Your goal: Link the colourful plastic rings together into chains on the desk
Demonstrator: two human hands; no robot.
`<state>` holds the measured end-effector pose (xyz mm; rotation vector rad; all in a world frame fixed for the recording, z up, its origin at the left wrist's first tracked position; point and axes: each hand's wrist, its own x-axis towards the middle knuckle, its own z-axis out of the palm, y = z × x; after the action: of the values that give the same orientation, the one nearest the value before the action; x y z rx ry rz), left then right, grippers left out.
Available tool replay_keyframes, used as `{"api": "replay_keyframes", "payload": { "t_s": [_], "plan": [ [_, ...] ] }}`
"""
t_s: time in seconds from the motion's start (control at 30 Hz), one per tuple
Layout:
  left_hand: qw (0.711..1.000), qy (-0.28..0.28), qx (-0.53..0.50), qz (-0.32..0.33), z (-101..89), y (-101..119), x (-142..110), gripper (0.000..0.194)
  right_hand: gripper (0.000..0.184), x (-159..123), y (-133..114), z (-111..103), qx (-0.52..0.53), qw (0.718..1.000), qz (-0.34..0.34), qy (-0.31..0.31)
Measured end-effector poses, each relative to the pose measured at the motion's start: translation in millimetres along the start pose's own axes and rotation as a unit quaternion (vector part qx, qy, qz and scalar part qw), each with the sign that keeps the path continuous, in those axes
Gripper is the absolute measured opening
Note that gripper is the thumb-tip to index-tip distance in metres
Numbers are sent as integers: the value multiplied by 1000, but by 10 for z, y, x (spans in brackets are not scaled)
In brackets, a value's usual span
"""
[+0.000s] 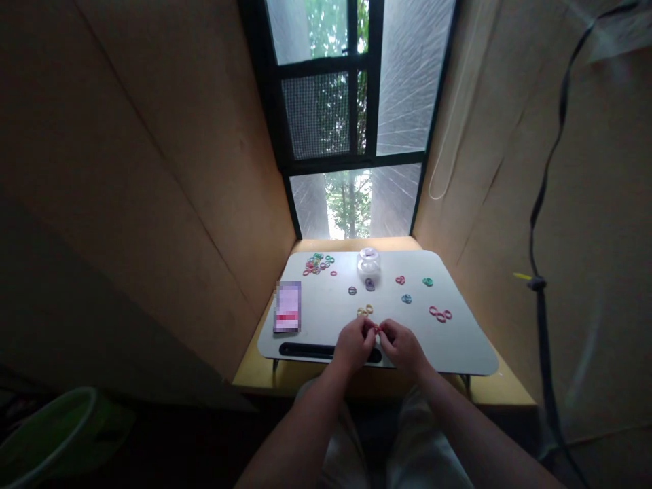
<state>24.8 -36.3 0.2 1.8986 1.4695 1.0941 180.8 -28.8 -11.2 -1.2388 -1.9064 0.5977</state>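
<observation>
My left hand point(354, 343) and my right hand point(402, 345) meet over the near edge of a small white lap table point(326, 305). Both pinch a tiny red ring point(377, 329) between their fingertips. Just beyond the hands lies a pair of yellow rings point(365, 311). Small groups of coloured rings are spread over the table: a pink chain point(441, 314) at the right, blue rings point(406, 298), green rings point(427, 281), red rings point(400, 279) and a mixed pile point(316, 263) at the far left.
A small clear jar point(369, 263) stands at the table's far middle. A pink packet point(288, 306) lies at the left. Brown board walls close in on both sides, a window is ahead, and a black cable point(540, 285) hangs at the right. A green basin point(56, 435) sits at the lower left.
</observation>
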Motion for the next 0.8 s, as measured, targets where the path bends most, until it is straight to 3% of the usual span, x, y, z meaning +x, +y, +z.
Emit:
{"api": "replay_keyframes", "payload": {
  "t_s": [0.8],
  "plan": [
    [996, -50, -68, 32, -27, -15, 37, 20, 14, 67, 49, 2, -19, 999, 29, 37]
  ]
}}
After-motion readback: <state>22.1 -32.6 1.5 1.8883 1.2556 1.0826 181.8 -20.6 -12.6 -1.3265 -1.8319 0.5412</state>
